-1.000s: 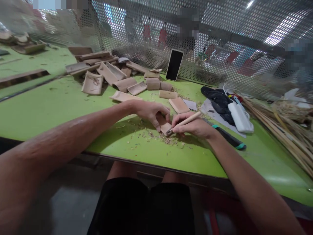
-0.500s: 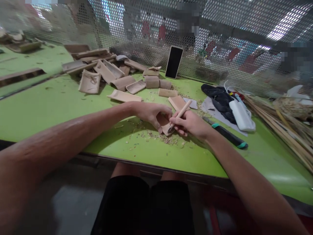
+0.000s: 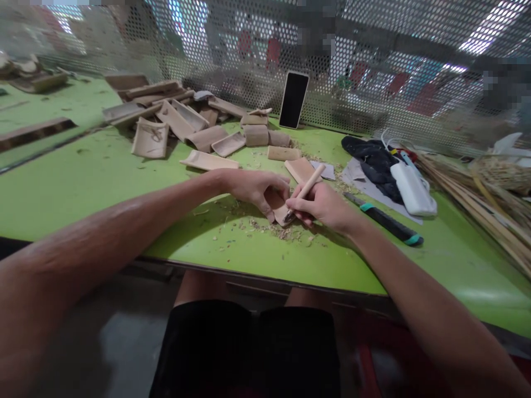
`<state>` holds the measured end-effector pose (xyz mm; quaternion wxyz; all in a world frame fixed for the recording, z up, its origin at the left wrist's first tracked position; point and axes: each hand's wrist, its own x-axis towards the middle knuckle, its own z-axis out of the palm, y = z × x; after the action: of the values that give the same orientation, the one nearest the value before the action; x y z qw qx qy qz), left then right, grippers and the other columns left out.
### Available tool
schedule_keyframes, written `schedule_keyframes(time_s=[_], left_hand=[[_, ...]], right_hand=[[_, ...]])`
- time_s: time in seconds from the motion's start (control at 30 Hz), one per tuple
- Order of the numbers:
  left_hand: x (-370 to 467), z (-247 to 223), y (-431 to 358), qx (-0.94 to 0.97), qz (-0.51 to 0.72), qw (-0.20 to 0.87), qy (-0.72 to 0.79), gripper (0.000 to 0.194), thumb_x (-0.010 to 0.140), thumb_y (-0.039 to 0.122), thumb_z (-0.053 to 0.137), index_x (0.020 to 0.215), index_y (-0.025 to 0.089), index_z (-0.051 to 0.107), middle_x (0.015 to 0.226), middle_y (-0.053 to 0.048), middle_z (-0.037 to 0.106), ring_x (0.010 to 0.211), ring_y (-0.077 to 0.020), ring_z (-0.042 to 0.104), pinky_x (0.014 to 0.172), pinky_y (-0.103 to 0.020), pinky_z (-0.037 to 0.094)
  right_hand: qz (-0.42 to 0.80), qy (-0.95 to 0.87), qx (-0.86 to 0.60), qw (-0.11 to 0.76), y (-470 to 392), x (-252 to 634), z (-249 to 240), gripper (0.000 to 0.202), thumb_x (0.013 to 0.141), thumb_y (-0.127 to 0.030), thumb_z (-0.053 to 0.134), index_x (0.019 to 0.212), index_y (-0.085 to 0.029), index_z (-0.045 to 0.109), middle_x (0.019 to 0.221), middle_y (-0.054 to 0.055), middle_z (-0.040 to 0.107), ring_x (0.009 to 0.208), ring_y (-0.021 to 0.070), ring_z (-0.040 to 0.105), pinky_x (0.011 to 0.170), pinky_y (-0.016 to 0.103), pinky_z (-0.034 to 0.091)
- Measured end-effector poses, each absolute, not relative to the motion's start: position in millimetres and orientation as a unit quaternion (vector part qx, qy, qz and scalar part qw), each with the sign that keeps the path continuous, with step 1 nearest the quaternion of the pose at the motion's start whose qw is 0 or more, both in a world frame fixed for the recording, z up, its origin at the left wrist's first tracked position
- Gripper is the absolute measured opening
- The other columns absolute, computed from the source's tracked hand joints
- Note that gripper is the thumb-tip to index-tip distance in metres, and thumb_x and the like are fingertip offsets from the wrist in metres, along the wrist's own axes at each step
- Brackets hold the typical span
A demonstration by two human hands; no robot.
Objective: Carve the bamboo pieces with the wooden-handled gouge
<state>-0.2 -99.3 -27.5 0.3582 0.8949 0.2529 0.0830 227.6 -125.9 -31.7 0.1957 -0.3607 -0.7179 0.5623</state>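
Note:
My left hand point(image 3: 261, 190) is closed round a small curved bamboo piece point(image 3: 281, 214), its thumb and fingers on the edges. In my right hand point(image 3: 321, 204) is a tool with a pale wooden handle point(image 3: 312, 182), held like a pen. The dark tip of the tool touches the near end of the bamboo piece, and the fingers of both hands nearly meet there. Wood shavings point(image 3: 286, 231) lie on the green table point(image 3: 249, 251) under and in front of the piece. A flat bamboo piece point(image 3: 299, 169) rests just behind my right hand.
Many cut bamboo pieces point(image 3: 207, 138) are heaped at the back left. A phone point(image 3: 294, 99) leans against the perforated metal screen point(image 3: 249, 66). To the right are a black-and-green handled knife point(image 3: 390, 224), a black glove point(image 3: 371, 163), a white device point(image 3: 414, 188) and long strips point(image 3: 473, 199).
The camera view has shifted slightly. Both hands keep the same grips, and the tool's tip stays at the near end of the bamboo piece.

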Motion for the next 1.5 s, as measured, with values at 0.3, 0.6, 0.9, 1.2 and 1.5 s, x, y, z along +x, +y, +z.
schedule_keyframes(time_s=[0.3, 0.6, 0.9, 1.2, 1.5], left_hand=[[1, -25, -100, 0.889, 0.097, 0.376, 0.244, 0.044, 0.069, 0.046, 0.083, 0.102, 0.02, 0.071, 0.101, -0.004, 0.065, 0.097, -0.0228, 0.057, 0.086, -0.031, 0.041], [-1, -29, -97, 0.89, 0.098, 0.37, 0.249, 0.044, 0.069, 0.043, 0.084, 0.105, 0.02, 0.072, 0.103, -0.005, 0.064, 0.099, -0.0224, 0.057, 0.088, -0.03, 0.042], [0, -27, -98, 0.892, 0.081, 0.365, 0.255, 0.046, 0.07, 0.042, 0.083, 0.109, 0.021, 0.072, 0.108, -0.005, 0.065, 0.102, -0.0232, 0.057, 0.09, -0.031, 0.04], [-6, -26, -98, 0.897, 0.069, 0.367, 0.237, 0.046, 0.07, 0.046, 0.083, 0.107, 0.02, 0.073, 0.101, -0.005, 0.064, 0.092, -0.0203, 0.057, 0.082, -0.027, 0.042], [-5, -27, -95, 0.885, 0.074, 0.39, 0.242, 0.041, 0.068, 0.041, 0.084, 0.101, 0.021, 0.074, 0.102, -0.003, 0.065, 0.093, -0.0205, 0.058, 0.082, -0.028, 0.043]], right_hand=[[0.607, -0.681, -0.346, 0.219, -125, 226, -34, 0.031, 0.081, -0.036, 0.081, 0.079, -0.018, 0.056, 0.06, -0.002, 0.061, 0.043, 0.0109, 0.058, 0.038, 0.024, 0.053], [0.579, -0.678, -0.364, 0.27, -128, 225, -35, 0.032, 0.082, -0.036, 0.079, 0.074, -0.019, 0.054, 0.054, -0.003, 0.058, 0.037, 0.0094, 0.054, 0.03, 0.021, 0.046], [0.568, -0.682, -0.36, 0.288, -119, 231, -41, 0.03, 0.08, -0.034, 0.08, 0.072, -0.018, 0.056, 0.053, -0.002, 0.059, 0.037, 0.0083, 0.052, 0.031, 0.019, 0.045], [0.573, -0.621, -0.402, 0.352, -108, 240, -47, 0.033, 0.077, -0.033, 0.08, 0.068, -0.02, 0.052, 0.047, -0.006, 0.054, 0.031, 0.0049, 0.043, 0.026, 0.016, 0.033], [0.563, -0.706, -0.342, 0.261, -131, 223, -37, 0.028, 0.081, -0.037, 0.078, 0.072, -0.018, 0.059, 0.054, -0.003, 0.059, 0.04, 0.0072, 0.051, 0.036, 0.02, 0.041]])
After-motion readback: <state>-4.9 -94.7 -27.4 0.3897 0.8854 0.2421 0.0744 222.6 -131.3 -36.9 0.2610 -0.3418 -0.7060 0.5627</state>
